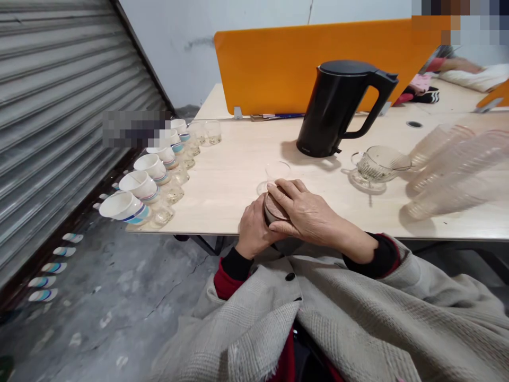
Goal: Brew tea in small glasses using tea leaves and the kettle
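Observation:
My left hand point(254, 225) is closed round the side of a small jar at the table's front edge. My right hand point(306, 212) lies over the jar's round brownish lid point(274, 207), its fingers curled across the top. Most of the jar's body is hidden by my hands. Just beyond them stands a clear cup point(278, 171), empty as far as I can make out. To the right, a ribbed glass cup point(377, 162) with a handle holds bits of dry leaf, and something thin rests across its rim.
A black electric kettle point(330, 111) stands before an orange divider point(262, 69). Stacks of clear plastic cups point(453, 180) lie at right. Along the left edge are rows of white paper cups point(137, 185) and small clear cups point(175, 193) with bits inside. Another person's arm point(461, 66) shows at far right.

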A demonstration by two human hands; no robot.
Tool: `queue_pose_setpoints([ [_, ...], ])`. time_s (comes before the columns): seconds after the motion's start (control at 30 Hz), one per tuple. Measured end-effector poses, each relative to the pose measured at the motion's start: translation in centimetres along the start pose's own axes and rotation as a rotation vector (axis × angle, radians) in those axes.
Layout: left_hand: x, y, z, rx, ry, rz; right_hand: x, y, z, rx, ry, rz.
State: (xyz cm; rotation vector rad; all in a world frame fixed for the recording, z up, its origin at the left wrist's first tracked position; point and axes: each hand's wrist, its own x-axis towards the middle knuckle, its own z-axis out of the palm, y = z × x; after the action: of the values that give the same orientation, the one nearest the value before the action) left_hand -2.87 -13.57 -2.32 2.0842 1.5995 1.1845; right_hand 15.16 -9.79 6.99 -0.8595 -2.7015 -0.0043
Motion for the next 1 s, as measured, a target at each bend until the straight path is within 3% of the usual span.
queue_pose_setpoints([
  [0.27,0.1,0.2,-0.1,0.01,-0.003,0.06,-1.8,1.7,0.9,0.11,0.187,0.048],
  [0.47,0.2,0.4,-0.5,-0.033,-0.024,0.115,-2.2,6.5,-3.4,0.025,0.416,0.165],
  [0.57,0.1,0.4,-0.5,-0.048,-0.01,0.126,0.6,9.3,-5.0,-0.008,0.465,0.198],
  [0.63,0.1,0.4,-0.3,-0.056,-0.004,0.117,3.3,11.2,-4.9,-0.016,0.475,0.216],
  [0.83,0.1,0.2,0.0,-0.097,0.004,0.098,12.3,15.9,0.0,-0.057,0.388,0.272],
  [1.0,0.1,0.2,0.1,-0.13,0.01,0.116,17.9,18.3,4.1,-0.058,0.254,0.309],
])
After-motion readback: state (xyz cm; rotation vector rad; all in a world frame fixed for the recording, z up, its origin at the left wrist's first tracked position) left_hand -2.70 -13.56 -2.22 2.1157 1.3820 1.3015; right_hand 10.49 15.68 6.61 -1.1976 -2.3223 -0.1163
